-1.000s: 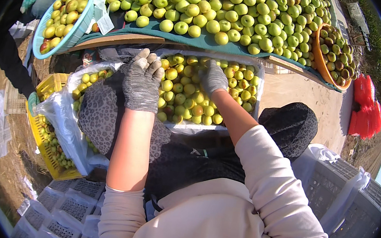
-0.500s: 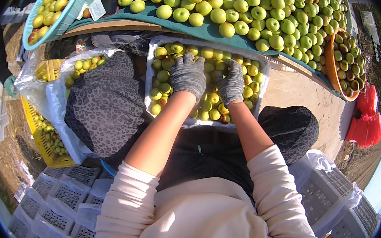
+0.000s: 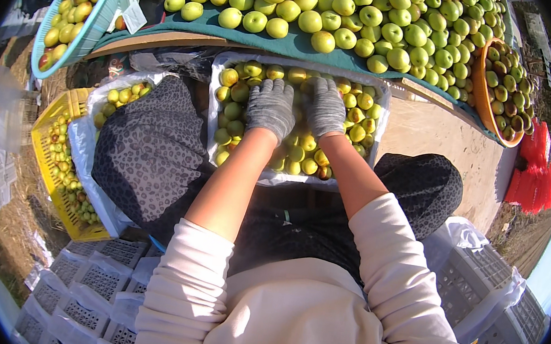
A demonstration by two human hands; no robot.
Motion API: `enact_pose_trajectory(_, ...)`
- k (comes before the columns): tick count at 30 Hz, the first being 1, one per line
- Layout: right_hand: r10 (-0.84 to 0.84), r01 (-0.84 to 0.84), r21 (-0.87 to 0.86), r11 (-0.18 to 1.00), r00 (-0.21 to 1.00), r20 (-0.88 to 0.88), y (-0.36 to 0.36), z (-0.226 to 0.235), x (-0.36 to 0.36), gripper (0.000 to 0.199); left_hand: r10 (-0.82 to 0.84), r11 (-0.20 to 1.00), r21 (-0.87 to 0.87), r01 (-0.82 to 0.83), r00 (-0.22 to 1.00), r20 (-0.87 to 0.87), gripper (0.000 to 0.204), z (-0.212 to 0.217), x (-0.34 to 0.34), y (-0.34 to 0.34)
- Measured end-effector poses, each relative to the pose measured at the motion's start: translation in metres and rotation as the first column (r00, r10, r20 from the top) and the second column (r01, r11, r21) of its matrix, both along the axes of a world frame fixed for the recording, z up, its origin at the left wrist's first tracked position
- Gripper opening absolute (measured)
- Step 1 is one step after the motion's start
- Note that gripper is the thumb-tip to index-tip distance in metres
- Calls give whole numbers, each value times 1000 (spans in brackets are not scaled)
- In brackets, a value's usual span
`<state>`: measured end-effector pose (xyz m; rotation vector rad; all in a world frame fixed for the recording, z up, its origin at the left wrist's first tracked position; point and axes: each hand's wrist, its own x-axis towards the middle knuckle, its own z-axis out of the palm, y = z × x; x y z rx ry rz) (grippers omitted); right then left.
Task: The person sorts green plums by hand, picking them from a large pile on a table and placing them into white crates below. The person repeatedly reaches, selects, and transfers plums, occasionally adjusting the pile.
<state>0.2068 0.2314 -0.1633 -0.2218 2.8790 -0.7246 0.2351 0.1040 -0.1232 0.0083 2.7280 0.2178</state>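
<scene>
A lined crate (image 3: 213,91) with a white rim stands between my knees, filled with round yellow-green fruit (image 3: 233,110), some with brownish-red patches. My left hand (image 3: 271,108), in a grey knit glove, lies palm down on the fruit left of the middle, fingers stretched towards the far side. Close beside it, my right hand (image 3: 326,107), gloved the same way, rests palm down on the fruit with its fingers pointing away from me. Both hands are open. What lies under the palms is hidden.
Beyond the crate, a green-cloth-covered table (image 3: 190,25) bears a large heap of fruit (image 3: 372,17). A blue basket (image 3: 108,3) and an orange basket (image 3: 481,103) flank it. At left stands a yellow crate (image 3: 51,195); grey crates (image 3: 87,273) are stacked lower left, others (image 3: 483,308) at right.
My right hand has moved left and slightly away from me, closer to the left hand. My left hand has barely shifted. The co-worker's gloved hand at far left has left the plastic liner over the yellow crate.
</scene>
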Motion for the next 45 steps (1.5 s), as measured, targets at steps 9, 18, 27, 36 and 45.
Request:
enact_pose_trajectory(9,141,-140,-8,990,989,51,6,13,-5,23,14,999,45,-12,999,-39,34,-9,4,1)
enact_pose_trajectory(18,62,-62,-7,998,998,-31,2,3,-2,26,94,990,116,-86,993,-65,35,-12,10,-1)
enact_pose_trajectory(27,262,-238,156,959,952,-160,9,-13,1,27,81,994,84,-77,996,-47,31,-10,8,1)
enact_pose_trajectory(36,363,-314,281,907,921,-141,13,-17,0,25,109,986,155,-63,945,-309,39,-25,-7,-8)
enact_pose_trajectory(45,381,-344,309,887,922,-68,2,6,-11,28,-101,994,5,106,955,-279,36,-38,-21,-14)
